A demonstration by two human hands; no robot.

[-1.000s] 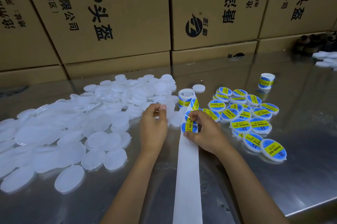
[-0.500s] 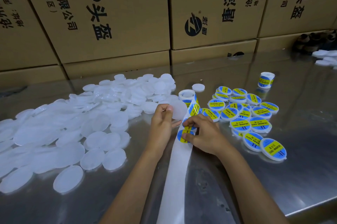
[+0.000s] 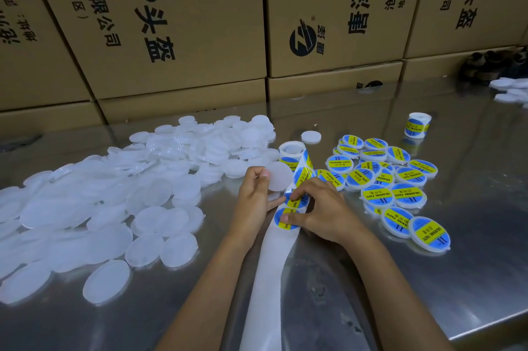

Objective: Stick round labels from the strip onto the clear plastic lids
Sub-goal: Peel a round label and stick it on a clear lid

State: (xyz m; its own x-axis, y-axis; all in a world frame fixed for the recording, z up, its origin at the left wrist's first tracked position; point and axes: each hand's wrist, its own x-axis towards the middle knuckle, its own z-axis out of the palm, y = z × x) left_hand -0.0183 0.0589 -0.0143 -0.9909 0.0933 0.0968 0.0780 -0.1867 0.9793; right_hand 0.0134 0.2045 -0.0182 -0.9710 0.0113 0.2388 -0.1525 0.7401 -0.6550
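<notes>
Stacked cardboard boxes (image 3: pixel 177 22) along the far edge of a polished steel tabletop (image 3: pixel 428 279). Left hand (image 3: pixel 254 199) at the tabletop's middle, thumb and fingers pinching one bare clear lid (image 3: pixel 278 180), raised on edge. Right hand (image 3: pixel 323 212) just beside it, fingertips (image 3: pixel 290 197) pinching at a round blue-and-yellow label (image 3: pixel 297 202) on the strip (image 3: pixel 271 265); thumb pressing the next label (image 3: pixel 284 219) down; whether the label is already lifted, not discernible. Spent white backing trailing to the near edge; label roll (image 3: pixel 291 152) behind the hands. Large heap of unlabelled lids (image 3: pixel 120 196) toward the left edge; smaller cluster of labelled lids (image 3: pixel 391 185) right of centre. Spare roll (image 3: pixel 417 125) toward the far right. Judged progress: early, roughly two dozen done, most remaining.
</notes>
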